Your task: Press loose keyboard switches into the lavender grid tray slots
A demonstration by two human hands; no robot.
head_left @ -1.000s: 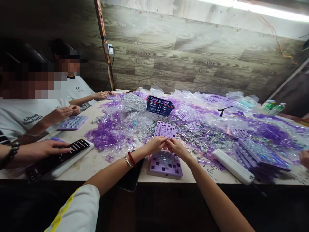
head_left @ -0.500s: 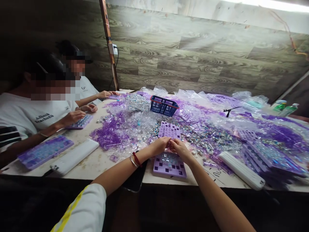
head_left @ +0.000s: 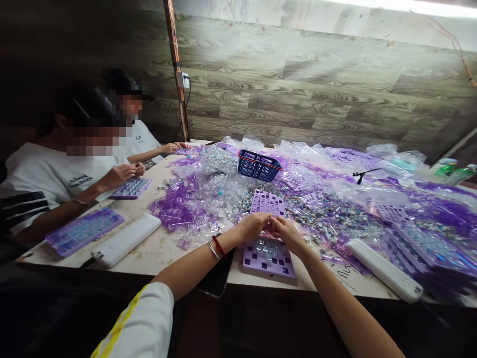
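Note:
My left hand [head_left: 256,225] and my right hand [head_left: 286,232] meet with pinched fingers above a purple tray [head_left: 269,266] with square holes. Whatever sits between the fingertips is too small to make out. Clear square pieces [head_left: 266,248] cover the part of the tray just under my hands. Beyond my fingers lies a second purple plate with square holes [head_left: 266,201], its near end hidden by my hands. A dark phone [head_left: 216,278] rests on the table edge beneath my left forearm.
Loose clear and purple pieces [head_left: 179,204] heap across the table, with a dark blue basket [head_left: 259,166] among them. White devices [head_left: 126,241] [head_left: 385,271] flank my arms. Filled purple trays [head_left: 428,253] are stacked at right. Two co-workers [head_left: 97,164] sit at left.
The view has shifted, so everything sits slightly further right. My hands stay pinched together over the tray. The nearer co-worker's hands have lifted a little off their tray.

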